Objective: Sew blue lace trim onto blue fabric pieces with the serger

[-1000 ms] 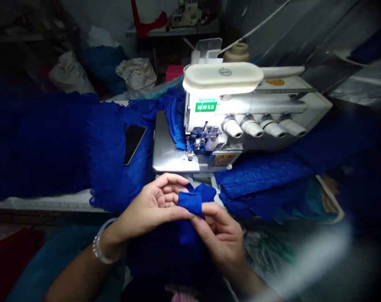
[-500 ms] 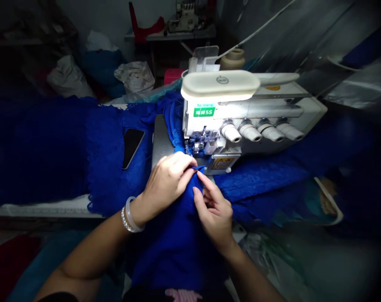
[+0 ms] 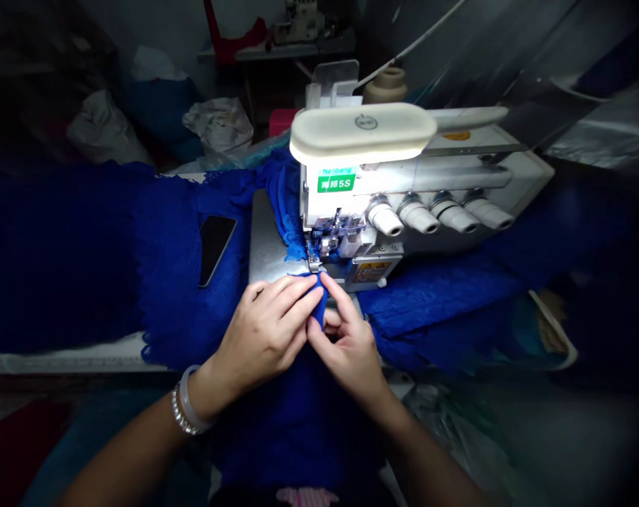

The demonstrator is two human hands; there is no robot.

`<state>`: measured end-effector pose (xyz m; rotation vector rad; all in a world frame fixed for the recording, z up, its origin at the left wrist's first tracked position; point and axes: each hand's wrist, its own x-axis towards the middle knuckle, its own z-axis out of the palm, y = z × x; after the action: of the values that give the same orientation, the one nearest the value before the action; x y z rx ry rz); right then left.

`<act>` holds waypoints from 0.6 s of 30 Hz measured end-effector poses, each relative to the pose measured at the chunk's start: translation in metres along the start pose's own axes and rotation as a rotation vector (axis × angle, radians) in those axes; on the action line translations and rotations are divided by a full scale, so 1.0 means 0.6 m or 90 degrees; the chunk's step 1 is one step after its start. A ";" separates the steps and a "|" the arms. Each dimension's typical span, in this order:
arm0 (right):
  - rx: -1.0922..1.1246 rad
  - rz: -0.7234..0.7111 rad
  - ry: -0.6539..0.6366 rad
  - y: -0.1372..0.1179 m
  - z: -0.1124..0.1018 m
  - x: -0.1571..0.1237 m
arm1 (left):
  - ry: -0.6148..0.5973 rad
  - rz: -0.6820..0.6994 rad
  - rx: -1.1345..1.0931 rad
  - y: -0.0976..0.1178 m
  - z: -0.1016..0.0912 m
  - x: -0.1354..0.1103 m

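Blue fabric (image 3: 298,415) hangs from the front of the overlock sewing machine (image 3: 330,204) down over my lap. My left hand (image 3: 269,327) lies over the fabric's upper edge, fingers pressed together on it just in front of the presser foot (image 3: 314,264). Opposite it, my right hand (image 3: 348,338) pinches the same edge, its index fingertip close to the foot and its thumb lower down. A small fold of cloth shows between the two hands. The left palm and thumb are hidden.
A phone (image 3: 217,250) lies on a wide spread of lacy blue fabric (image 3: 166,282) at the left. More blue cloth (image 3: 446,296) runs along the machine's right side. Pale sacks (image 3: 222,127) and another sewing machine (image 3: 298,24) stand behind.
Both hands have brought the fabric edge up and slightly left, nearer the presser foot. My left hand has flattened over the cloth. The view has shifted slightly.
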<state>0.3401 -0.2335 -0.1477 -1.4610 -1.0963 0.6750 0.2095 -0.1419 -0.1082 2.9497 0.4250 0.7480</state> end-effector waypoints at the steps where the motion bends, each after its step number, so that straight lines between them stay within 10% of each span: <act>1: 0.035 0.029 -0.016 0.001 -0.003 0.002 | -0.017 -0.015 0.020 0.001 -0.002 -0.001; 11: 0.251 0.146 0.000 -0.008 -0.007 0.015 | -0.053 -0.115 0.109 -0.001 -0.004 0.008; 18: -0.008 -0.054 0.046 0.020 -0.018 -0.030 | 0.006 -0.091 -0.097 -0.066 -0.021 -0.023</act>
<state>0.3456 -0.2535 -0.1598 -1.4301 -1.1029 0.5523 0.1823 -0.1080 -0.1085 2.7425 0.5480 0.7412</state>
